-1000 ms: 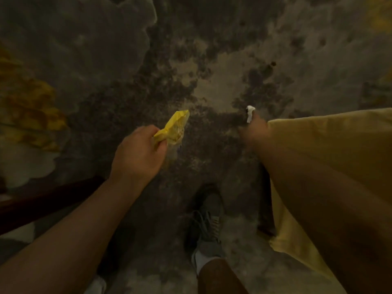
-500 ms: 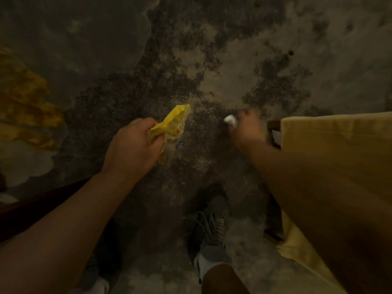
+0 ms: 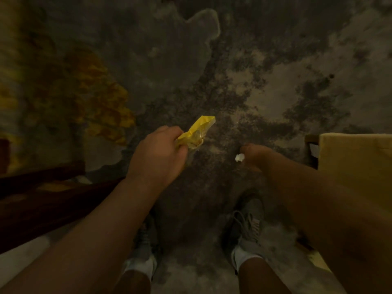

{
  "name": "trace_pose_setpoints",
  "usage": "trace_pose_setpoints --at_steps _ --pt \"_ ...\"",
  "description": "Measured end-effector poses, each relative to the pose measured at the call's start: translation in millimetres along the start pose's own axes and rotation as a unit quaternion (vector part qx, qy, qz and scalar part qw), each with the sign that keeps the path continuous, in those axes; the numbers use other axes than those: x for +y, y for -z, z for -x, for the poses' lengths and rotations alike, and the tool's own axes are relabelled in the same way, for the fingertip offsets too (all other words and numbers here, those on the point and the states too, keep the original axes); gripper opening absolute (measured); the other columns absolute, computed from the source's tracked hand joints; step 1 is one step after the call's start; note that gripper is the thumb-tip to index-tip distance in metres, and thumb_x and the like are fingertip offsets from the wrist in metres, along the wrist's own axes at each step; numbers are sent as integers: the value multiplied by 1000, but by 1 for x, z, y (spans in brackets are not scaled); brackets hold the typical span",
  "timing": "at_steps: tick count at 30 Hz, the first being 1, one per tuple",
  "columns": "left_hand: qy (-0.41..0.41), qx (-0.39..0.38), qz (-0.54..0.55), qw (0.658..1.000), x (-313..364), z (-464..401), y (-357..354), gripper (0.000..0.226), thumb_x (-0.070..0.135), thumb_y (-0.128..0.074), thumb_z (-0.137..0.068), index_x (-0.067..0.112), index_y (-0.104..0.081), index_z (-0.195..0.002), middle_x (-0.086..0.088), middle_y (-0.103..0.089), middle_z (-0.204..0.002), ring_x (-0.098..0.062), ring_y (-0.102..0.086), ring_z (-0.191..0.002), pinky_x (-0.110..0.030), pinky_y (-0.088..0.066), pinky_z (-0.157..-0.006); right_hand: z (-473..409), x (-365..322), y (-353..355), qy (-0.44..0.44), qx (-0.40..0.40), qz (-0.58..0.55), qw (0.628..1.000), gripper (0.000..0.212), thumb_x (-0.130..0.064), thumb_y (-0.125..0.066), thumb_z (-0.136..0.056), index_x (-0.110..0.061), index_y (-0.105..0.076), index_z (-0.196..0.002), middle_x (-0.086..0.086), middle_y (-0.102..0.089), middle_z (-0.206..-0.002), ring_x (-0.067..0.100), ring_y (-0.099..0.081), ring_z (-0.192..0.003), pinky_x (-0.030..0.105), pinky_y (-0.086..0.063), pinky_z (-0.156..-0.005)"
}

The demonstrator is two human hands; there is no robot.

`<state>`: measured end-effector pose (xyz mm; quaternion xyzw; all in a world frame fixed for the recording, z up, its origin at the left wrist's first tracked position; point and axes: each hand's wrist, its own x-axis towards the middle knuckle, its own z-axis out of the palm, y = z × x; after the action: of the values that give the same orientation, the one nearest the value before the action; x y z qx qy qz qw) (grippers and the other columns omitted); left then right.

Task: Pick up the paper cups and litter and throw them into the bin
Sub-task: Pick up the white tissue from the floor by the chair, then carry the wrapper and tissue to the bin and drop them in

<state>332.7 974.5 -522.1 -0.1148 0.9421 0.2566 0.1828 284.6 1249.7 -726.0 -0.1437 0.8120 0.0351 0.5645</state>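
The view looks straight down in dim light at a stained, mottled concrete floor [image 3: 265, 85]. The left hand [image 3: 158, 154] is closed around the lower end of a crumpled yellow wrapper [image 3: 196, 132], whose free end sticks up and away past the knuckles, clear of the floor. The right hand [image 3: 255, 155] is curled in on itself, and a small white scrap of litter [image 3: 239, 157] shows at its fingertips on the side facing the other hand; the fingers are too dark and blurred to show exactly how they pinch it. The two hands sit near each other at about the same height, with a patch of dark floor between them. Below them stand two grey lace-up sneakers [image 3: 247, 227] with white socks, toes pointing forward. A yellow garment [image 3: 356, 166] hangs at the right edge beside the right forearm. At the left edge lies a dark wooden beam [image 3: 42, 198], and further up a blurred yellow patch [image 3: 99, 102].
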Motion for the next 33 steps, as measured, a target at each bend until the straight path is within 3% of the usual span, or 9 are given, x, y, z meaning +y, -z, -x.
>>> trace_pose_setpoints --at_steps 3,7,10,15,18,21,25,30,33 --pt "9 -2 17 1000 15 20 61 3 30 -62 -87 28 -62 -89 5 -55 -85 -14 -52 -74 -31 -34 -57 67 -31 44 -22 57 7 998 41 -27 -58 -96 -12 -54 -134 14 -45 -140 33 -53 -121 44 -47 -98" --pt "0 28 37 999 40 57 159 4 31 -62 -87 28 -64 -89 4 -58 -85 -16 -56 -74 -33 -40 -57 202 -83 93 -11 91 -36 995 41 -33 -56 -97 -15 -56 -134 14 -41 -138 33 -52 -120 43 -46 -101" --pt "-8 49 56 997 56 96 242 6 31 -63 -86 27 -65 -89 5 -58 -86 -18 -57 -76 -33 -39 -59 318 -129 127 8 160 -71 985 36 -35 -52 -99 -16 -57 -130 10 -47 -132 29 -57 -112 38 -48 -93" --pt "-18 120 84 989 69 185 379 6 36 -61 -88 32 -63 -93 13 -53 -84 -4 -51 -71 -22 -37 -55 500 -212 186 87 308 -132 938 27 -33 -56 -96 -23 -60 -121 0 -52 -117 18 -59 -96 31 -49 -81" --pt "-3 174 98 980 63 246 434 7 37 -59 -90 32 -63 -91 13 -55 -84 -3 -54 -71 -28 -48 -60 583 -258 205 141 378 -190 895 14 -35 -62 -92 -38 -54 -103 -13 -55 -101 6 -58 -81 28 -50 -69" --pt "28 232 124 964 46 311 466 10 37 -57 -89 29 -63 -87 11 -56 -82 -5 -56 -71 -36 -52 -62 637 -304 205 183 424 -226 858 19 -39 -65 -89 -42 -47 -84 -16 -55 -88 3 -57 -71 20 -41 -57" --pt "100 316 102 938 12 420 477 9 40 -58 -88 32 -62 -87 14 -56 -82 -4 -54 -72 -25 -42 -57 683 -362 186 298 438 -172 831 14 -40 -64 -91 -41 -53 -84 -14 -55 -83 2 -57 -71 15 -35 -54" --pt "232 363 105 896 -31 577 471 9 41 -59 -88 35 -60 -82 14 -54 -77 -4 -53 -67 -22 -33 -53 730 -440 143 406 378 -93 827 7 -38 -65 -93 -34 -60 -94 -15 -54 -89 3 -56 -73 19 -39 -56" --pt "297 391 124 862 -57 658 471 10 41 -60 -85 32 -64 -83 11 -58 -81 -7 -56 -72 -27 -39 -57 755 -490 115 441 336 -49 831 8 -40 -63 -94 -39 -56 -98 -16 -54 -92 6 -57 -72 23 -43 -56"
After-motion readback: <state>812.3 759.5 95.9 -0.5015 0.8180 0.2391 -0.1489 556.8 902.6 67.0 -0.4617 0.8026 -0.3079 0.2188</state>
